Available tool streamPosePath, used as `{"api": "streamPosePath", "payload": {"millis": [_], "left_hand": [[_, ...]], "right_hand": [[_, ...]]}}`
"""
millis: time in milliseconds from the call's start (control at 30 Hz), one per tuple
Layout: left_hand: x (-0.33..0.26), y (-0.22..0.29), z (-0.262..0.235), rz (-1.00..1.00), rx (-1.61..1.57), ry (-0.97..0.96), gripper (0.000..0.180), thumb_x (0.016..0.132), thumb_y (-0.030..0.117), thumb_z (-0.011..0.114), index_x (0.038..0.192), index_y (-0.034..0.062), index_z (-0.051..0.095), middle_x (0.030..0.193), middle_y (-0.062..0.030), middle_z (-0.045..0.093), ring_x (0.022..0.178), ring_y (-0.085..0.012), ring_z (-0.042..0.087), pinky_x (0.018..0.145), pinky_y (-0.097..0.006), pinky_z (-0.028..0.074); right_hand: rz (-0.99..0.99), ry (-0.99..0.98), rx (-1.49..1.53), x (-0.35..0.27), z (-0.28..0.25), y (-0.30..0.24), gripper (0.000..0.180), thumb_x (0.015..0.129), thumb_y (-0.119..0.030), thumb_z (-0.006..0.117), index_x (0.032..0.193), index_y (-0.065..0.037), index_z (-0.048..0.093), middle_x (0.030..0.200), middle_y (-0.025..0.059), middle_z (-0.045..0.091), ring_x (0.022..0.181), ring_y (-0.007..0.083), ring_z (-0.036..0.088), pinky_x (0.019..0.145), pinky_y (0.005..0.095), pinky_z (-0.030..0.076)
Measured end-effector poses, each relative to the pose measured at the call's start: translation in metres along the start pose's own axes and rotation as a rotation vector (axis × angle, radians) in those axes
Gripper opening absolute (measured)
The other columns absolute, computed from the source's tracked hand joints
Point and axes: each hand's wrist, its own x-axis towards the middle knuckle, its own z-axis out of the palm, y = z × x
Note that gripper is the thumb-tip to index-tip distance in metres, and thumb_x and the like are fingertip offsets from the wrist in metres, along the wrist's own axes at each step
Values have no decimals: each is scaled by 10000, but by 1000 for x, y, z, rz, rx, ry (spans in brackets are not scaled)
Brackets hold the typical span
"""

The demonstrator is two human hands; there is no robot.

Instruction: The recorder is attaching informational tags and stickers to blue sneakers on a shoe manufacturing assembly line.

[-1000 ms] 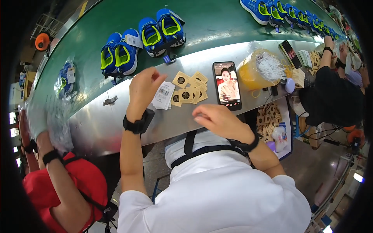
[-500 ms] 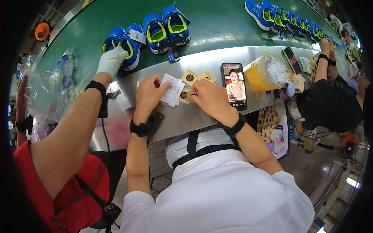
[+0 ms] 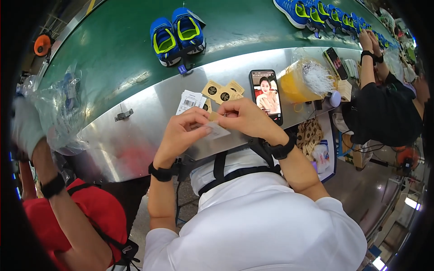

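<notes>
My left hand (image 3: 181, 134) is closed on a white paper tag (image 3: 219, 131), pinched between thumb and fingers above the bench edge. My right hand (image 3: 247, 118) meets it from the other side, its fingers pinching a small tan card (image 3: 213, 116) just over the tag. Behind my left hand lies a stack of white barcode tags (image 3: 188, 101). Several tan cards with dark round prints (image 3: 218, 90) rest beside the stack. Both wrists wear black bands.
A blue shoe pair (image 3: 177, 37) stands on the green belt (image 3: 113, 49); more shoes (image 3: 312, 16) line up far right. A lit phone (image 3: 266, 97) and yellow tub (image 3: 300, 86) sit on the metal bench. Co-workers' arms flank me; a gloved hand (image 3: 27, 122) is left.
My left hand has come off the tag stack with a tag and drawn nearer to me, beside my right hand. The neighbour's gloved hand has swung left, and the nearer shoe pair is gone from the belt.
</notes>
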Motion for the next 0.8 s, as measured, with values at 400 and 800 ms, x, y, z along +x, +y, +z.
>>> {"api": "streamPosePath", "payload": {"millis": [400, 800], "left_hand": [[9, -2, 38, 49, -169, 503, 203, 827, 6, 641, 1017, -25, 576, 940, -55, 628, 804, -93, 601, 706, -218, 485], [11, 6, 50, 66, -79, 451, 113, 845, 44, 633, 939, -13, 606, 860, -6, 629, 764, -56, 581, 677, -202, 458]], "right_hand": [[-364, 395, -267, -25, 6, -15, 239, 891, -42, 510, 1124, -32, 564, 772, 69, 615, 623, 75, 544, 562, 206, 434], [-320, 447, -250, -22, 5, -24, 274, 804, -6, 598, 1073, -38, 562, 691, 50, 619, 514, 80, 553, 488, 217, 435]]}}
